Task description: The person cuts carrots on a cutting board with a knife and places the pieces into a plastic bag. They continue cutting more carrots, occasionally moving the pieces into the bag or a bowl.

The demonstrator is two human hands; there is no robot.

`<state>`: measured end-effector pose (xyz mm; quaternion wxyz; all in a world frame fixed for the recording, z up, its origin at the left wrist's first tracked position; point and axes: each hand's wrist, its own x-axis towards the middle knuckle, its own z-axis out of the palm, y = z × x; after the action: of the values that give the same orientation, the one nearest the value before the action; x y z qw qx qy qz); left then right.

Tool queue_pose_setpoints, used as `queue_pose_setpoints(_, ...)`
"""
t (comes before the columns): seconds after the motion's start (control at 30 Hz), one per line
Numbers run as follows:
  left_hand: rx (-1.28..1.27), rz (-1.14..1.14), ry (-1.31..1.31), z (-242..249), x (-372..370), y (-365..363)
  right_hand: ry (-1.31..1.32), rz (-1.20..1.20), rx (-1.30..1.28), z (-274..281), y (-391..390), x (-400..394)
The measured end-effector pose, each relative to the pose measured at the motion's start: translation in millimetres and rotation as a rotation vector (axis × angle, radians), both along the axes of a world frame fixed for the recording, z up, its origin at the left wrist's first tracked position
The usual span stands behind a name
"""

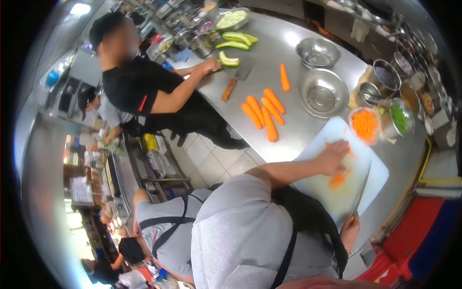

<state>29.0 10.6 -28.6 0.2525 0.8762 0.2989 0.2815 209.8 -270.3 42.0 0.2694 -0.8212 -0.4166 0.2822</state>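
My left hand (332, 159) lies over the white cutting board (313, 185), its fingers curled down on carrot pieces that peek out at its edges. More cut carrot pieces (339, 179) rest on the board just below that hand. In my right hand (350, 232), at the board's near edge, is the handle of a knife (364, 188). The blade slants across the right part of the board, apart from my left hand. Beyond the board stands a container of cut carrot (364, 125). Several whole peeled carrots (270, 126) lie on the steel table to the left.
Two metal bowls (323, 92) (318, 52) stand behind the board. A cleaver (237, 79) lies by the carrots. Across the table (288, 144), a co-worker (139, 82) handles a green vegetable piece (228, 59). Pots and a bowl of chopped greens (399, 119) crowd the right.
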Motion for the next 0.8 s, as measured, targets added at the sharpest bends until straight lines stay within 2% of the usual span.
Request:
queue_pose_setpoints(0.07, 0.039, 0.035, 0.024, -5, 7, -6, 0.013, -0.008, 0.034, -13, -8, 16)
queue_pose_setpoints(0.17, 0.108, -0.031, -0.001, -9, 17, -5, -0.054, -0.01, 0.043, -23, -15, 42)
queue_pose_setpoints(0.27, -0.04, -0.305, 0.028, -2, 15, 0, -0.131, -0.018, 0.09, -27, -20, 54)
queue_pose_setpoints(0.37, -0.225, -0.542, 0.005, -14, 6, -10, -0.093, -0.037, 0.005, -5, -8, 40)
queue_pose_setpoints(0.47, -0.189, -0.568, 0.026, -6, -7, -24, 0.031, -0.041, -0.082, 9, 5, 13)
queue_pose_setpoints(0.53, -0.09, -0.373, 0.114, 17, -23, -37, 0.076, -0.01, -0.087, -1, 3, 3)
queue_pose_setpoints(0.57, -0.034, -0.273, 0.154, 25, -28, -41, -0.022, 0.094, -0.069, -1, 1, -3)
queue_pose_setpoints(0.67, -0.064, -0.029, 0.178, 22, -42, -46, 0.065, 0.103, -0.166, 34, 9, -24)
queue_pose_setpoints(0.7, -0.06, -0.007, 0.163, 20, -38, -42, -0.021, 0.149, 0.005, -2, -8, -16)
queue_pose_setpoints(0.8, -0.068, -0.002, 0.112, 7, -13, -16, 0.224, -0.005, -0.084, -3, -25, -8)
